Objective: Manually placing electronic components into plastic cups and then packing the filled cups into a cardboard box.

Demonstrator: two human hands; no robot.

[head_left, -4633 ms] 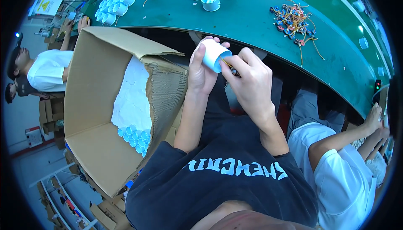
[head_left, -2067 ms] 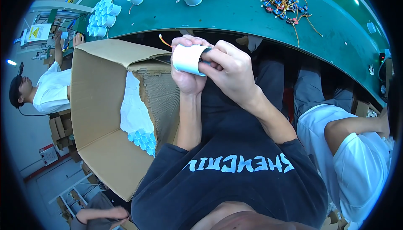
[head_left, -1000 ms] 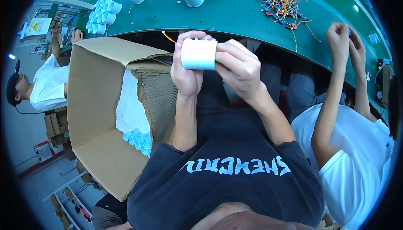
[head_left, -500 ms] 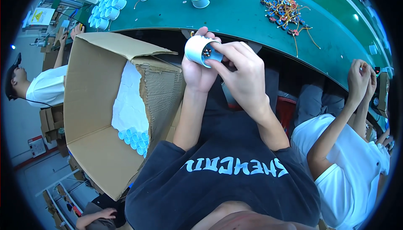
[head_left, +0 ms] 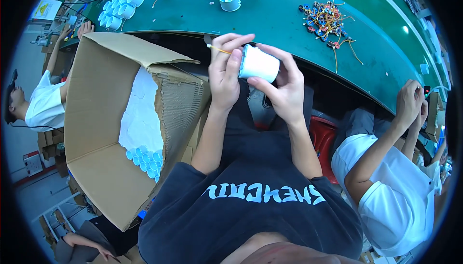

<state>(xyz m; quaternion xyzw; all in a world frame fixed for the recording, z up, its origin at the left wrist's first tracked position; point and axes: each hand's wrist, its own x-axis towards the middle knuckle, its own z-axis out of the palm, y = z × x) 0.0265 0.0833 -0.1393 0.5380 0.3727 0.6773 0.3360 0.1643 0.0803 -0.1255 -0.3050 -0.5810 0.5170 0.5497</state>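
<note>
Turned since the earlier frame, the white cup (head_left: 260, 65) now shows its side between both hands.
Held short of the green table (head_left: 193, 18), it sits in the right hand's (head_left: 285, 88) grip; the left hand (head_left: 225, 75) curls at its wired end, its hold unclear. Probably light, stiff and slightly slippery, it is best held by the wall, sparing the thin wire (head_left: 221, 50).

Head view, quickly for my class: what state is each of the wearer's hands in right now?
Left hand: half-curled at the left end of the white cup; grip cannot be told.
Right hand: closed, holding the white cup.
</note>
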